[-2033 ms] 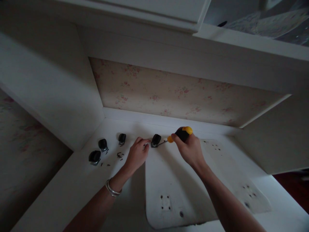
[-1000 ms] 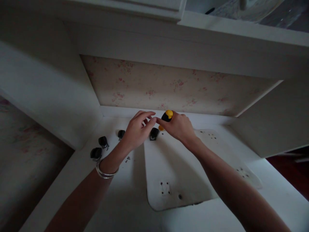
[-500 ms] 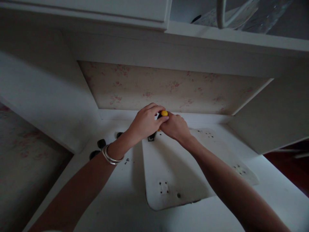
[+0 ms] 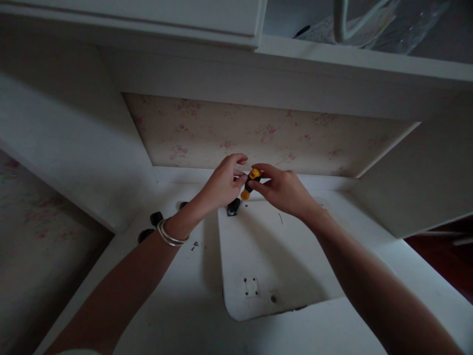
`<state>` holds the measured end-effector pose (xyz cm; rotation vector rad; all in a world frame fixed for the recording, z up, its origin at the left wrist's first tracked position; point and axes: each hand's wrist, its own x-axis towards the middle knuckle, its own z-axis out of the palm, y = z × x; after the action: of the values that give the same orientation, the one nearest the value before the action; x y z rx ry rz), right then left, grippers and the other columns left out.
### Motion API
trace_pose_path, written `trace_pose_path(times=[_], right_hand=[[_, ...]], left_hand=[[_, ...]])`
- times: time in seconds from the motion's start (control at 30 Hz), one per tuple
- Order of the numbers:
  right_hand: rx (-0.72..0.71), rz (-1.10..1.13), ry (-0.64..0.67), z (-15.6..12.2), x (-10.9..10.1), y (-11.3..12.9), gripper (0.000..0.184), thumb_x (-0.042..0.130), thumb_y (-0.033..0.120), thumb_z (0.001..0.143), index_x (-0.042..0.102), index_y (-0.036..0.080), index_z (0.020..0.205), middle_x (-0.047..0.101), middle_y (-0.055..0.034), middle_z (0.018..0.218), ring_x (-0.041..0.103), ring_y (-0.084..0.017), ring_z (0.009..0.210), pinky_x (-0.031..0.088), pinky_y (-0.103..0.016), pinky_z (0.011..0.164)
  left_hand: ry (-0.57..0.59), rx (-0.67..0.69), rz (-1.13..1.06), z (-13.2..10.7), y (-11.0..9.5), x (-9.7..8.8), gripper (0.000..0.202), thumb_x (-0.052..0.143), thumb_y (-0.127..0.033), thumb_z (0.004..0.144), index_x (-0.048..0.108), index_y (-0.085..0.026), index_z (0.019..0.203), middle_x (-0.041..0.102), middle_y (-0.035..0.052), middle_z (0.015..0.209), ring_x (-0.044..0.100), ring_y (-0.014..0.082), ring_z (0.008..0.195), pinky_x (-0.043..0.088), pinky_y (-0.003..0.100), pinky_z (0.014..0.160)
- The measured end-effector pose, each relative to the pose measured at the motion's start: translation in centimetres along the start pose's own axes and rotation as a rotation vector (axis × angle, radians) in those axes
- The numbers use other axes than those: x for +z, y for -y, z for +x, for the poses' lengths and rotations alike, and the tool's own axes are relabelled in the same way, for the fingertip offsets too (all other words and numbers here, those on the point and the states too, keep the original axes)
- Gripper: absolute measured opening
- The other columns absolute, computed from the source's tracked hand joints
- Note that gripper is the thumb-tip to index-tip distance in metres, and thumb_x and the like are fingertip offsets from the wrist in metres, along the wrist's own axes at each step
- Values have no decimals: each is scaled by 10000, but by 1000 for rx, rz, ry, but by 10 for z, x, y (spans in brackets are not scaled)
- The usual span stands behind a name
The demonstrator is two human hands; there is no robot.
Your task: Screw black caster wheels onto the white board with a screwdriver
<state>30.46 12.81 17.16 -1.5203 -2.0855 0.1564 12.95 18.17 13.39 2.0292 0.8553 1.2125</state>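
Pinching one screwdriver (image 4: 249, 187) above one panel (image 4: 266, 251) are fingers (image 4: 260, 187) of the right hand (image 4: 286, 190); what the left hand (image 4: 221, 182) grasps, I cannot tell. One caster (image 4: 233, 205) is on the panel, three casters (image 4: 156, 218) to its left.

Dim light, soft shadow across white board (image 4: 281, 261), stretched edges

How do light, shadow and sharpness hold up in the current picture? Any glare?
Head view: dim overall, no strong glare; a soft diagonal shadow crosses the white panel. Same head view: the yellow-and-black screwdriver stands out, the black caster shows little detail, and the small dark screws are too tiny to judge for focus.
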Motion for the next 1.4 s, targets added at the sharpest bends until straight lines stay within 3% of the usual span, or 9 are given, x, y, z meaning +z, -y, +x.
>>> trace_pose_path(times=[0.17,0.37,0.5,0.6,0.77,0.97,1.13,1.3,1.4], right_hand=[[94,-238,-67,4,-2,5,382,580,573,836,617,197,894,712,-88,748,659,-248,671,366,-300,556],[204,-368,-8,6,-3,15,532,471,676,849,612,179,974,710,-138,784,659,-303,715,370,-326,568],[-39,-215,80,5,-5,10,449,455,471,938,518,190,1283,672,-136,1180,659,-264,935,434,-320,717],[-190,-200,126,6,-6,8,298,466,304,944,590,203,1195,676,-104,1165,648,-227,966,420,-293,764],[-11,-401,69,10,-5,14,454,485,581,902,669,167,927,708,-117,785,654,-261,718,380,-317,608],[-197,-223,148,9,-8,10,380,445,362,964,541,182,1284,630,-135,1251,645,-231,974,431,-296,761],[-56,-383,107,11,-7,11,466,461,586,915,665,169,948,709,-127,862,662,-267,788,415,-323,660],[-216,-228,185,12,-5,9,411,407,405,979,518,180,1304,624,-134,1247,650,-224,951,443,-301,747],[-219,-270,200,13,-6,10,314,450,399,964,609,182,1124,685,-109,1068,654,-229,914,439,-303,747]], left_hand=[[115,-20,85,-12,10,11,507,600,-56,766,503,-197,1243,659,75,1134,633,182,1033,527,301,836],[105,-57,257,-14,9,26,217,719,-253,760,631,-185,946,696,17,846,630,163,734,493,285,670],[170,-23,232,-13,11,22,100,607,-192,840,626,-187,938,710,34,870,660,177,783,494,280,691],[184,-29,208,-14,13,20,227,596,-162,838,601,-199,1062,711,46,968,667,182,837,505,280,717],[126,-63,316,-18,17,24,217,721,-275,770,638,-187,950,705,55,901,654,207,804,510,320,734],[214,-71,228,-17,22,23,208,588,-173,837,621,-196,1041,719,38,917,666,172,781,503,274,701],[155,-80,250,-17,21,24,251,726,-241,751,648,-187,984,711,42,888,649,179,749,503,287,700],[207,-112,168,-17,24,22,207,589,-157,827,622,-182,1030,720,37,918,672,167,818,502,253,720],[171,-79,131,-17,24,22,355,675,-178,773,590,-191,1118,709,48,1013,664,168,852,507,257,751]])
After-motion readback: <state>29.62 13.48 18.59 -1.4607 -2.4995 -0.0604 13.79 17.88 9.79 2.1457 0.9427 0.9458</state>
